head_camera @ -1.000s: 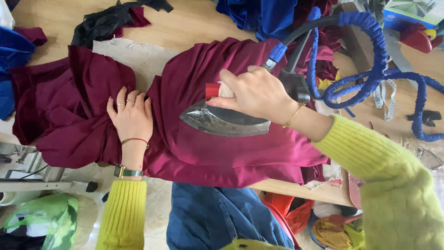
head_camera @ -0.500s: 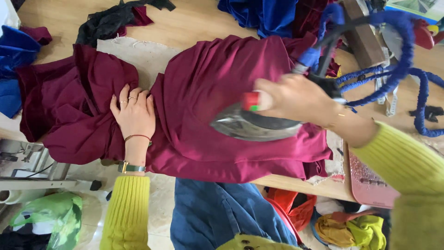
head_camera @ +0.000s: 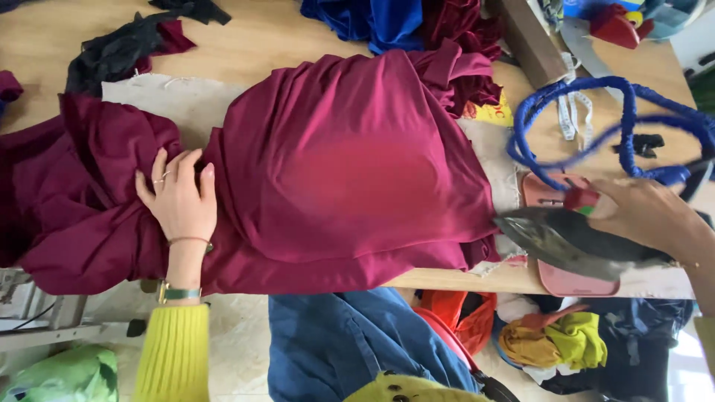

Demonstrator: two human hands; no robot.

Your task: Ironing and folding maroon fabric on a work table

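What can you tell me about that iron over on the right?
The iron is a dark grey metal one with a pointed tip aimed left and a red knob on top. The right hand grips its handle and holds it tilted above a pink rest pad at the table's edge, just off the maroon cloth. A thick blue hose loops behind it.

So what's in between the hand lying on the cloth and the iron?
In the head view, only smooth maroon cloth stretches from the left hand to the iron, which the right hand holds at the board's end.
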